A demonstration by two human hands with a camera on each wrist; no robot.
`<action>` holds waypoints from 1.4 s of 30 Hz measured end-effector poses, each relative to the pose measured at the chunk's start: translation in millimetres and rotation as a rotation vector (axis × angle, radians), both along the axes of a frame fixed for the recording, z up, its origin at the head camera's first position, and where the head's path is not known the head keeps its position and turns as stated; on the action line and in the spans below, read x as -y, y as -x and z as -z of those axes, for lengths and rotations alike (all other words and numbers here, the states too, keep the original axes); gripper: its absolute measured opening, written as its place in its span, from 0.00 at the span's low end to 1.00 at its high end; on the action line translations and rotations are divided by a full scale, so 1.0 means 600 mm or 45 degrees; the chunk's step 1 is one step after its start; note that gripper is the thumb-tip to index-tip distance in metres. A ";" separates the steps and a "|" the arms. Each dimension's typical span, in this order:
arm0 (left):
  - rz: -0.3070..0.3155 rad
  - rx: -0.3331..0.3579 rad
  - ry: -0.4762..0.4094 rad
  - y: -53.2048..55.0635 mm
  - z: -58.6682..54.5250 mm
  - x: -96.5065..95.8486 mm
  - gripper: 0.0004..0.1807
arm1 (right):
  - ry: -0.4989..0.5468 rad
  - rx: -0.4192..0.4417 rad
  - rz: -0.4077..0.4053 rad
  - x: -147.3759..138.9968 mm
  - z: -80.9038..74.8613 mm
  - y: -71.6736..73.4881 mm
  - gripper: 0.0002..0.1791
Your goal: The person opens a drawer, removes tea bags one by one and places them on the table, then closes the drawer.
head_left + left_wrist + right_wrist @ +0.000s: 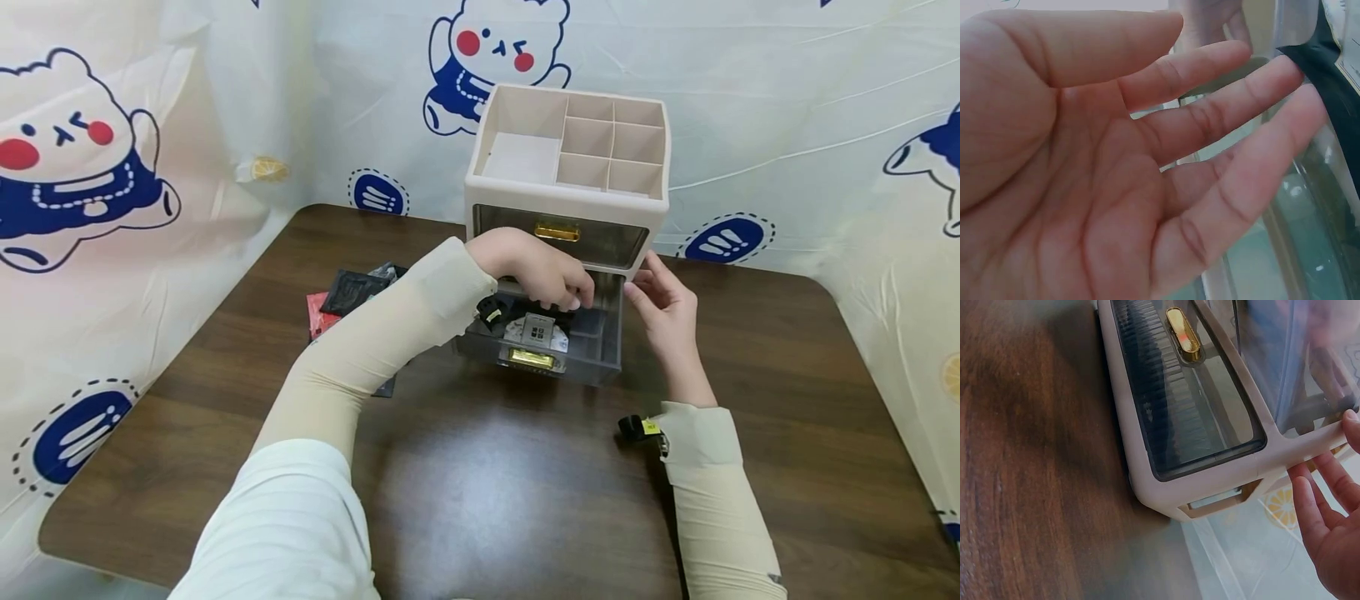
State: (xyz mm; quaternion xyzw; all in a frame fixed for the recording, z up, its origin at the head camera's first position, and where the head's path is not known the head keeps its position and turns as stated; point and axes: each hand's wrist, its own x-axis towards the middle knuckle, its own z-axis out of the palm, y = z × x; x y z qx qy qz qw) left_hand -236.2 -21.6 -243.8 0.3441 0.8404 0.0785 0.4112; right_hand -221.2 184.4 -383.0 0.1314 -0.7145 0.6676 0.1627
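A cream desktop drawer organizer [567, 200] stands at the back of the table, its middle see-through drawer [600, 354] pulled out. My left hand [543, 271] reaches over that drawer from the left. In the left wrist view its fingers [1210, 122] are spread and gently bent, the thumb apart from them, fingertips right at a black packet edge [1335, 106]. Inside the drawer lie a grey-white packet [537, 330] and dark ones. My right hand [663, 308] grips the organizer's right side, thumb on the front frame and fingers along the side, as the right wrist view shows.
A pile of packets, black [352, 292] and red [318, 317], lies left of the organizer, partly behind my left arm. Above the drawer is a closed one with a gold handle [557, 232]. Another closed drawer [1204, 394] sits below. Divided compartments [611, 142] top the organizer.
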 end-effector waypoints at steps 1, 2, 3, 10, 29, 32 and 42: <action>-0.001 0.000 0.009 0.000 0.001 0.001 0.23 | 0.001 0.001 0.002 0.000 0.000 0.000 0.28; -0.005 0.004 0.021 0.000 0.002 0.001 0.23 | -0.001 0.002 0.003 0.000 0.000 0.000 0.28; -0.009 0.008 0.038 0.000 0.004 0.002 0.23 | -0.001 0.005 0.005 0.000 0.001 0.000 0.28; -0.007 -0.042 0.124 0.000 0.009 0.005 0.24 | -0.030 0.013 0.017 -0.002 0.002 0.001 0.28; 0.031 -0.263 -0.202 -0.006 0.005 0.042 0.16 | -0.054 0.046 0.035 -0.001 -0.001 -0.004 0.29; 0.030 -0.291 -0.260 -0.008 0.005 0.051 0.14 | -0.051 0.042 0.040 -0.001 0.000 -0.004 0.28; -0.009 -0.451 -0.468 -0.032 -0.035 0.096 0.09 | -0.067 0.066 0.035 -0.001 -0.004 -0.006 0.29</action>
